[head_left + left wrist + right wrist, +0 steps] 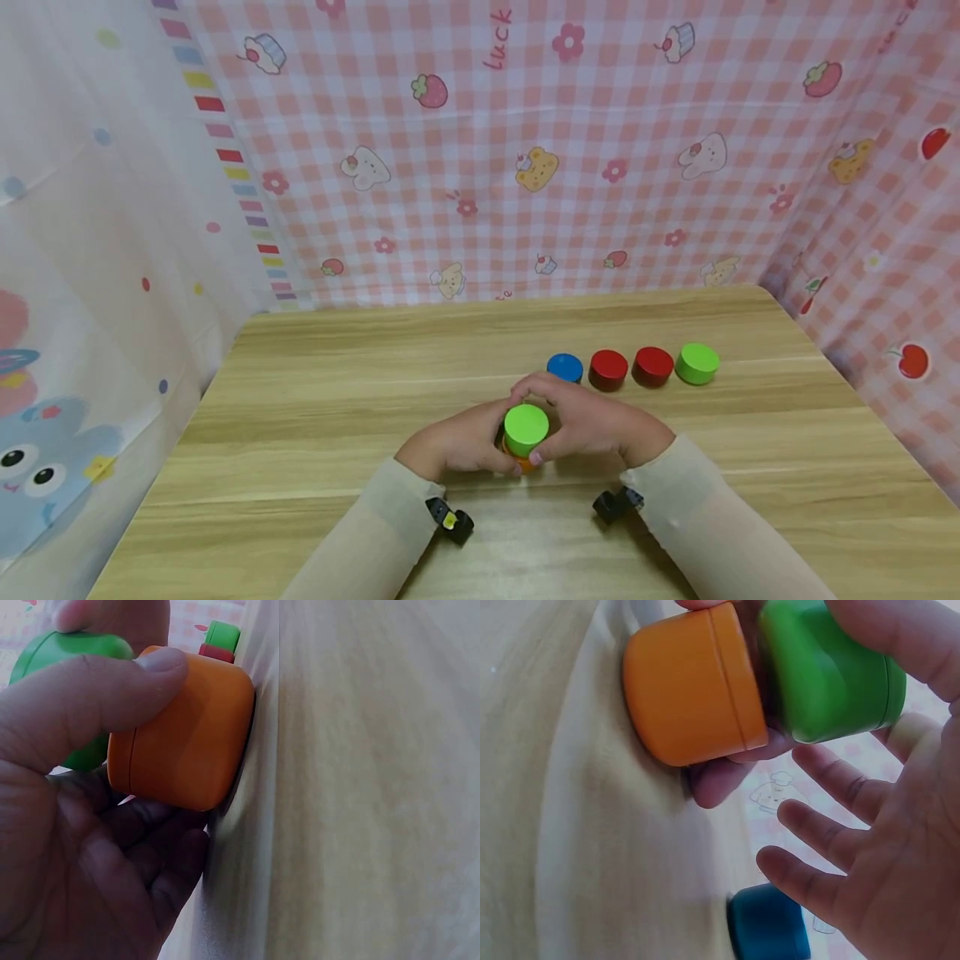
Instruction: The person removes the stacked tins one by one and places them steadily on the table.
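Near the middle of the table, my left hand point(467, 437) grips an orange round container point(196, 731), which stands on the wood. Its thumb presses the side by the top rim, with the fingers around the far side. Just above it, my right hand point(592, 421) pinches a green round container point(526, 427) between thumb and index finger. The other fingers of that hand spread loosely in the right wrist view. Seen from the right wrist, a narrow gap parts the green container point(829, 675) from the orange one point(694, 686).
Beyond my hands a row runs to the right: a blue round container point(565, 367), two red ones point(608, 369) point(652, 367) and another green one point(697, 364). The wooden table point(337, 375) ends at a pink checked curtain point(465, 167). A white patterned curtain point(112, 208) hangs at left.
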Demonstrator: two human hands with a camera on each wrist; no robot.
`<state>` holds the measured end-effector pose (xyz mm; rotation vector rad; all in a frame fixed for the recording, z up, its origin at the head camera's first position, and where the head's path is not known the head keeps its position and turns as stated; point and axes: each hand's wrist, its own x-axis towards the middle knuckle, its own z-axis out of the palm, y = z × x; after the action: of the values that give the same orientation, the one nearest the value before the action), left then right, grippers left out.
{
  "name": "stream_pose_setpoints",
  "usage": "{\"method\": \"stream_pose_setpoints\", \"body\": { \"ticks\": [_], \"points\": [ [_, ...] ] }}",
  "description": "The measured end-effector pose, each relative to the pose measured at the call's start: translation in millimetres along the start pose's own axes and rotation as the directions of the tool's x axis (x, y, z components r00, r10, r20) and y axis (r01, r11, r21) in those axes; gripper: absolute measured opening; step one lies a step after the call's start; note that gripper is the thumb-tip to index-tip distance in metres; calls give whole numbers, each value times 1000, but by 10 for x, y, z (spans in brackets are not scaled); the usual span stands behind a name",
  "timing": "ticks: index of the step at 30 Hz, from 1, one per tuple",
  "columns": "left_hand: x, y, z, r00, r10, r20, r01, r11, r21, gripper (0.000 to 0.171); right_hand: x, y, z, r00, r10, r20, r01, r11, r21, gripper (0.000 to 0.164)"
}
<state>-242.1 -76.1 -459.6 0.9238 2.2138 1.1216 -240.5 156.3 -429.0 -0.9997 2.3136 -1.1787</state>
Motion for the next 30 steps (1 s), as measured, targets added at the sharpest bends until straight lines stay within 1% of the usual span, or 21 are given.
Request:
{"method": "stream_pose_setpoints", "body": {
  "ticks": [5,8,14,17,21,25,30],
  "points": [
    [-2,-6,3,1000,-13,7,13,1000,5,79,-42,-43,-56,999,27,-48,-26,999,23,55],
    [-4,-3,1,1000,-20,6,20,1000,12,73,-62,-62,-104,996,35,-85,-32,999,40,55],
    [-5,14,-6,999,-54,-8,54,996,65,59,-115,-69,-233,989,59,-138,-55,998,36,55],
    [-5,19,-8,997,-77,-15,78,995,67,53,-145,-74,-294,985,50,-165,-46,999,27,56],
    [2,26,-5,996,-93,-16,93,994,50,53,-178,-88,-362,978,59,-199,-57,998,17,56],
    [3,35,0,995,-99,-18,100,993,63,53,-207,-97,-425,971,84,-225,-80,996,26,57],
    [6,49,2,994,-111,-20,112,991,77,53,-263,-95,-516,958,107,-266,-110,994,2,59]
  ]
}}
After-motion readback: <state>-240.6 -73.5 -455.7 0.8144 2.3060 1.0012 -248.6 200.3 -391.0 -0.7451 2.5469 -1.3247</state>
